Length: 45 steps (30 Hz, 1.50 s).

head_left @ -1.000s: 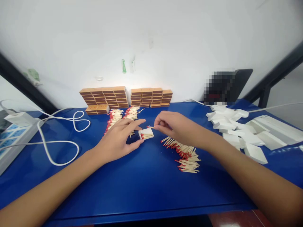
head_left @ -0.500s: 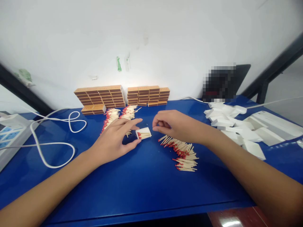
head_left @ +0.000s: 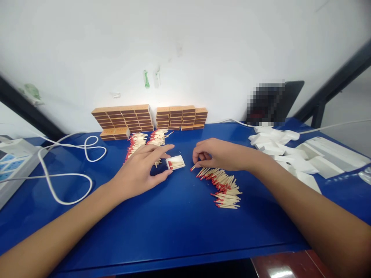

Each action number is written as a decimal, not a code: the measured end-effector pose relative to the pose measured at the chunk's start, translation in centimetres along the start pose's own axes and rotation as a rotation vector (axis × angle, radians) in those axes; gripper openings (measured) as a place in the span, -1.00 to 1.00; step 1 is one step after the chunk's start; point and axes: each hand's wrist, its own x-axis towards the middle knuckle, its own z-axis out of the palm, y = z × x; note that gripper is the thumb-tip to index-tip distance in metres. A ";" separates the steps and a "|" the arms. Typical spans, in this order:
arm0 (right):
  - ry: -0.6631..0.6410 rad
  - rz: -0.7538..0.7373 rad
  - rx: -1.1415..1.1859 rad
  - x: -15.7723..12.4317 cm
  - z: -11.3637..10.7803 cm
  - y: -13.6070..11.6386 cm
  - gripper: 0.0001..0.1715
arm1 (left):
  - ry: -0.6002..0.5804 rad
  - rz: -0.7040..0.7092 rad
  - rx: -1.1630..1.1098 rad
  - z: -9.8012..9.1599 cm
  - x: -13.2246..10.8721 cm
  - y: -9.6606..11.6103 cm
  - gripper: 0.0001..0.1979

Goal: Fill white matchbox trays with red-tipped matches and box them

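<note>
A small white matchbox tray (head_left: 179, 159) lies on the blue table with several red-tipped matches (head_left: 176, 165) in it. My left hand (head_left: 145, 164) holds the tray's left end between thumb and fingers. To the right, my right hand (head_left: 210, 153) is closed in a pinch on a match (head_left: 193, 168), whose red head shows below the fingertips. Just under that hand spreads a curved row of loose matches (head_left: 226, 185). Behind my left hand lie two more rows of matches (head_left: 136, 143), partly hidden by it.
Stacked matchboxes (head_left: 124, 117) and a second stack (head_left: 181, 116) stand against the wall. White folded trays (head_left: 272, 141) pile up at the right, beside a dark pixelated panel (head_left: 290, 100). White cables (head_left: 66, 175) loop at the left near a power strip (head_left: 17, 166).
My right hand has moved slightly right and down to the near row, and a match now shows in its fingertips. My left hand has stayed at the tray.
</note>
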 end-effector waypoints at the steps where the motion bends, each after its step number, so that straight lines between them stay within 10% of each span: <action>1: -0.005 0.010 -0.004 0.0 0.1 -0.1 -0.82 | 0.002 0.000 0.000 0.0 0.0 0.0 -0.44; 27: 0.348 -0.080 -0.154 1.2 4.2 -3.5 -0.87 | 0.018 0.024 0.010 0.2 -0.1 0.2 -0.38; 35: 0.004 0.020 -0.086 -1.1 -0.7 -0.7 -0.91 | 0.021 0.008 -0.008 0.0 0.0 0.2 -0.41; 45: -0.096 0.064 -0.037 -1.0 -0.9 0.1 -0.91 | 0.012 -0.002 -0.001 0.1 0.0 0.0 -0.39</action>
